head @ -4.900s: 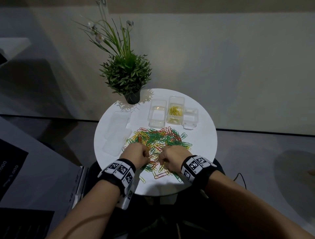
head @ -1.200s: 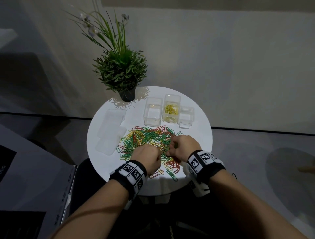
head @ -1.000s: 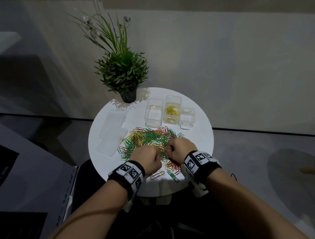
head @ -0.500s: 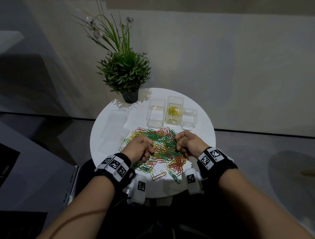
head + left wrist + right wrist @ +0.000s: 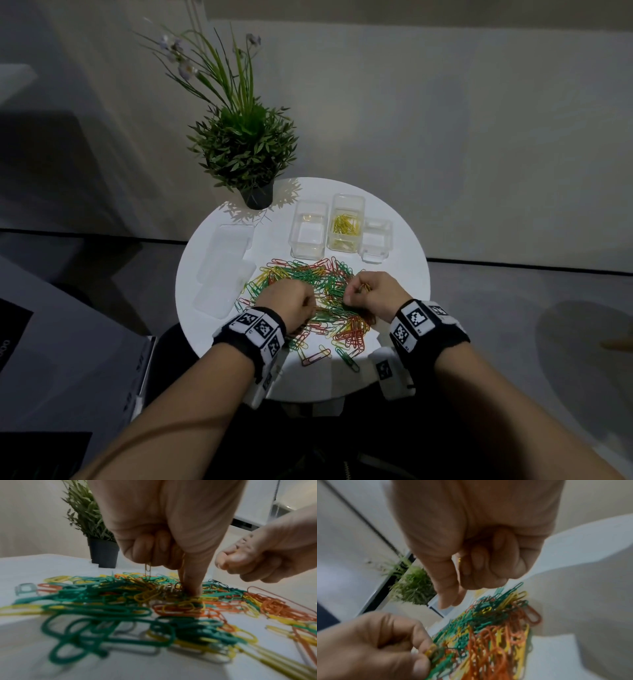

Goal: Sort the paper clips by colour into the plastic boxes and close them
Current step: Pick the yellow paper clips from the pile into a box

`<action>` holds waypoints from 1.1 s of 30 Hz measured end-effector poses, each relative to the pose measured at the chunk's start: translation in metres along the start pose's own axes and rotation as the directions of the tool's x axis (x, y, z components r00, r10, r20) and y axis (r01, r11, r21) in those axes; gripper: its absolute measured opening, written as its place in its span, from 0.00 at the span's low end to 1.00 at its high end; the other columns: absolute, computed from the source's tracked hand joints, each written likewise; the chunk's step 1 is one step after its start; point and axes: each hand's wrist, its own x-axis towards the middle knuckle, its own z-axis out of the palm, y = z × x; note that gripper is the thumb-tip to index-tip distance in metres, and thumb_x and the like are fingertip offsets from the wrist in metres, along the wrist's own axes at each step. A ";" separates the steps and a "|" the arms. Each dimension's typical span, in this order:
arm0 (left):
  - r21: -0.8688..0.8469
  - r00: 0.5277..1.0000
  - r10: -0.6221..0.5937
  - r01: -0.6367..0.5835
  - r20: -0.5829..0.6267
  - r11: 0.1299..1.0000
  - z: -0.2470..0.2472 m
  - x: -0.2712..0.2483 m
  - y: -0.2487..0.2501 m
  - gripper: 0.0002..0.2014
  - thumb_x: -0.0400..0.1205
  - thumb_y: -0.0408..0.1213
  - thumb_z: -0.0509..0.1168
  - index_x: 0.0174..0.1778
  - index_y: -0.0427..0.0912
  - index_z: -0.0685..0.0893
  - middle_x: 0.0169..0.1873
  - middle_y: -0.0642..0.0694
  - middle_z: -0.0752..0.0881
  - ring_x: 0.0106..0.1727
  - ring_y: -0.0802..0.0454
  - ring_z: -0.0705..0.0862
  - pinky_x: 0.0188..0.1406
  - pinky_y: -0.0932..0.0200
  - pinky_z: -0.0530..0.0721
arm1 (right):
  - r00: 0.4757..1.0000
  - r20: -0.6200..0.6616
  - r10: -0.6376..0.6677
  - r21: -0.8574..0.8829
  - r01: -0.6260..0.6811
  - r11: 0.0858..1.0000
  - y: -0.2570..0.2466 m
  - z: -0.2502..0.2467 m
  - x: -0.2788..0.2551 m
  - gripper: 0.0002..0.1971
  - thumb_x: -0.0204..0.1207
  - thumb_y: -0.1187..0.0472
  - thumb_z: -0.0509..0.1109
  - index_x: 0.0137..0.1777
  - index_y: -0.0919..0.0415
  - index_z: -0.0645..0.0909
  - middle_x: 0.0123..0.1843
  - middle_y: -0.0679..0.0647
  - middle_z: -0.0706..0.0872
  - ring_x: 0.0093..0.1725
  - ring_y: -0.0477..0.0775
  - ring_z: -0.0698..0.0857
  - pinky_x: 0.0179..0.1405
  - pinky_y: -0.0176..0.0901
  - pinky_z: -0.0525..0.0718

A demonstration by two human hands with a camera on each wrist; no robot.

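Both hands hover knuckles-up over the paper clip pile (image 5: 318, 301), fingers curled. The left hand (image 5: 286, 301) keeps yellow clips (image 5: 147, 568) tucked in its curled fingers while one straight finger (image 5: 190, 580) presses into the heap — only the left wrist view shows this. The right hand (image 5: 375, 294) pinches a few yellow clips (image 5: 363, 287); its wrist view shows only a yellow glint. Beyond the knuckles stand three open plastic boxes (image 5: 308, 234) — the middle box (image 5: 345, 224) holds yellow clips.

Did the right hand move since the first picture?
Yes. The right hand went from the pile's near edge up toward the plastic boxes, farther from the table's front rim.
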 end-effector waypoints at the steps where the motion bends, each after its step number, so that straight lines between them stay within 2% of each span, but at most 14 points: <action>1: -0.071 0.999 -0.034 0.034 0.011 0.997 0.001 -0.001 -0.003 0.03 0.78 0.43 0.70 0.39 0.51 0.88 0.37 0.57 0.88 0.43 0.56 0.85 0.45 0.60 0.83 | 0.999 0.021 -0.024 -0.104 0.026 0.994 0.001 0.002 0.002 0.07 0.70 0.72 0.77 0.36 0.62 0.84 0.32 0.49 0.84 0.32 0.44 0.81 0.35 0.36 0.78; 3: -0.245 0.995 -0.102 0.103 0.019 0.964 0.002 -0.004 -0.011 0.05 0.78 0.42 0.72 0.36 0.51 0.89 0.34 0.59 0.88 0.40 0.60 0.86 0.45 0.61 0.83 | 0.999 0.033 -0.029 -0.239 0.036 0.970 0.001 0.008 0.008 0.06 0.67 0.69 0.79 0.38 0.58 0.88 0.31 0.43 0.84 0.34 0.42 0.80 0.40 0.38 0.76; 6: -0.449 0.987 -0.154 0.154 0.037 0.880 0.002 -0.008 -0.019 0.04 0.76 0.41 0.74 0.37 0.47 0.91 0.36 0.53 0.90 0.41 0.55 0.87 0.47 0.61 0.83 | 0.997 0.038 -0.071 -0.391 0.080 0.917 -0.006 0.019 0.014 0.07 0.65 0.65 0.82 0.41 0.54 0.89 0.32 0.40 0.82 0.34 0.40 0.78 0.36 0.35 0.73; 9: -0.573 0.980 -0.186 0.191 0.068 0.797 0.003 -0.011 -0.023 0.02 0.74 0.36 0.76 0.36 0.43 0.91 0.37 0.48 0.91 0.41 0.53 0.87 0.48 0.58 0.85 | 0.995 0.070 -0.073 -0.575 0.100 0.812 -0.011 0.028 0.016 0.08 0.65 0.59 0.82 0.44 0.51 0.88 0.36 0.40 0.81 0.39 0.44 0.80 0.39 0.35 0.75; 11: -0.622 0.977 -0.200 0.205 0.079 0.756 0.003 -0.012 -0.025 0.02 0.73 0.33 0.77 0.35 0.42 0.91 0.36 0.46 0.91 0.38 0.53 0.87 0.48 0.55 0.87 | 0.993 0.091 -0.074 -0.653 0.116 0.749 -0.011 0.030 0.016 0.05 0.67 0.63 0.78 0.40 0.52 0.88 0.33 0.39 0.82 0.39 0.44 0.81 0.39 0.37 0.79; 12: -0.650 0.976 -0.202 0.208 0.086 0.731 0.003 -0.012 -0.025 0.02 0.72 0.31 0.77 0.35 0.40 0.90 0.35 0.46 0.91 0.36 0.54 0.86 0.46 0.55 0.88 | 0.992 0.102 -0.071 -0.660 0.121 0.742 -0.011 0.030 0.016 0.05 0.67 0.66 0.75 0.37 0.54 0.88 0.30 0.39 0.83 0.38 0.44 0.82 0.38 0.38 0.81; 14: -0.712 0.973 -0.206 0.215 0.100 0.668 0.001 -0.014 -0.024 0.04 0.72 0.31 0.78 0.37 0.36 0.90 0.30 0.48 0.89 0.30 0.58 0.84 0.35 0.61 0.85 | 0.994 0.098 -0.058 -0.637 0.107 0.764 -0.011 0.029 0.017 0.08 0.67 0.68 0.73 0.34 0.55 0.88 0.27 0.37 0.84 0.35 0.40 0.83 0.40 0.39 0.85; 16: -0.757 0.972 -0.211 0.213 0.101 0.618 -0.001 -0.015 -0.023 0.06 0.72 0.33 0.78 0.38 0.35 0.89 0.30 0.49 0.89 0.29 0.59 0.83 0.31 0.64 0.81 | 0.995 0.056 -0.078 -0.631 0.096 0.770 -0.012 0.026 0.020 0.08 0.67 0.68 0.72 0.35 0.55 0.88 0.28 0.37 0.85 0.35 0.38 0.83 0.42 0.40 0.86; 19: -0.776 0.954 -0.286 0.246 0.089 0.581 -0.004 -0.012 -0.025 0.07 0.77 0.36 0.73 0.35 0.38 0.86 0.31 0.46 0.86 0.29 0.52 0.81 0.30 0.63 0.77 | 0.990 0.053 -0.127 -0.695 0.128 0.707 -0.016 0.027 0.022 0.07 0.69 0.67 0.70 0.36 0.56 0.86 0.36 0.43 0.88 0.42 0.46 0.86 0.44 0.43 0.87; 21: -0.787 0.930 -0.361 0.272 0.067 0.554 -0.007 -0.009 -0.029 0.09 0.80 0.34 0.66 0.32 0.40 0.82 0.28 0.45 0.81 0.29 0.49 0.76 0.28 0.62 0.72 | 0.987 0.093 -0.131 -0.750 0.156 0.642 -0.016 0.031 0.024 0.05 0.69 0.66 0.69 0.37 0.57 0.85 0.40 0.47 0.89 0.44 0.52 0.87 0.42 0.44 0.87; 24: -0.846 0.925 -0.369 0.272 0.097 0.458 -0.011 -0.011 -0.032 0.12 0.83 0.29 0.57 0.32 0.41 0.76 0.24 0.46 0.75 0.19 0.55 0.68 0.18 0.67 0.62 | 0.985 0.122 -0.125 -0.785 0.173 0.594 -0.013 0.036 0.025 0.06 0.72 0.64 0.67 0.37 0.57 0.85 0.42 0.51 0.89 0.45 0.56 0.87 0.40 0.44 0.85; 27: -0.878 0.926 -0.344 0.287 0.154 0.382 -0.010 -0.016 -0.033 0.09 0.84 0.26 0.58 0.40 0.40 0.78 0.24 0.46 0.78 0.15 0.59 0.68 0.16 0.69 0.64 | 0.985 0.134 -0.107 -0.758 0.172 0.629 -0.012 0.037 0.026 0.08 0.72 0.65 0.64 0.39 0.58 0.85 0.43 0.54 0.89 0.46 0.58 0.86 0.43 0.46 0.86; 30: -0.896 0.926 -0.331 0.295 0.182 0.332 -0.008 -0.019 -0.029 0.11 0.82 0.20 0.55 0.46 0.38 0.79 0.27 0.43 0.81 0.16 0.58 0.70 0.14 0.69 0.65 | 0.993 0.084 -0.077 -0.596 0.112 0.795 -0.007 0.033 0.025 0.06 0.75 0.65 0.63 0.40 0.57 0.81 0.44 0.54 0.88 0.46 0.56 0.86 0.47 0.47 0.86; 33: -0.868 0.924 -0.343 0.305 0.171 0.391 -0.005 -0.018 -0.023 0.14 0.82 0.20 0.52 0.42 0.37 0.81 0.30 0.41 0.83 0.17 0.57 0.70 0.15 0.69 0.65 | 0.999 0.021 -0.025 -0.350 0.031 0.936 -0.003 0.022 0.022 0.09 0.79 0.64 0.65 0.38 0.53 0.77 0.42 0.51 0.85 0.44 0.52 0.83 0.44 0.43 0.80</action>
